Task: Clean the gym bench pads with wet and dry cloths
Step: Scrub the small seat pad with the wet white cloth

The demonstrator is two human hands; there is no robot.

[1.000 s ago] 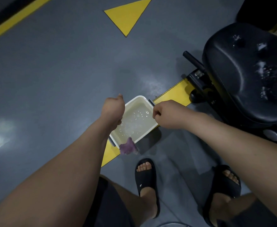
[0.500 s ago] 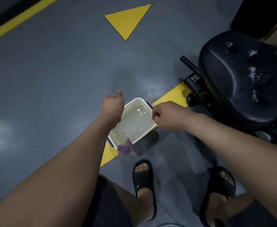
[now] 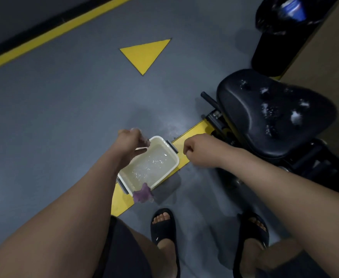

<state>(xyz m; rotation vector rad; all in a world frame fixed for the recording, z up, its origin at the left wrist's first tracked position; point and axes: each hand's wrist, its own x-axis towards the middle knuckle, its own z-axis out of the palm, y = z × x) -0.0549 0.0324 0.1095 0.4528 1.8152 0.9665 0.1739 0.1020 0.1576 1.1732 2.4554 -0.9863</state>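
- So, left hand [image 3: 129,142] is a curled fist over the far-left corner of the white basin [image 3: 159,139]. A pale blurred bit shows at its fingers; can't tell whether it grips anything.
- Right hand [image 3: 197,150] is also fisted, nothing visible in it, just past the basin's right handle, above the yellow floor stripe [image 3: 122,203].
- Purple cloth [image 3: 142,194] is draped over the basin's near rim, apart from both hands, touching neither.
- Basin holds cloudy water and sits on the stripe.
- Black bench pad [image 3: 265,121] is to the right of the right hand, with white foam spots on top.
- Feet in black slides [image 3: 162,229] are near the bottom edge.
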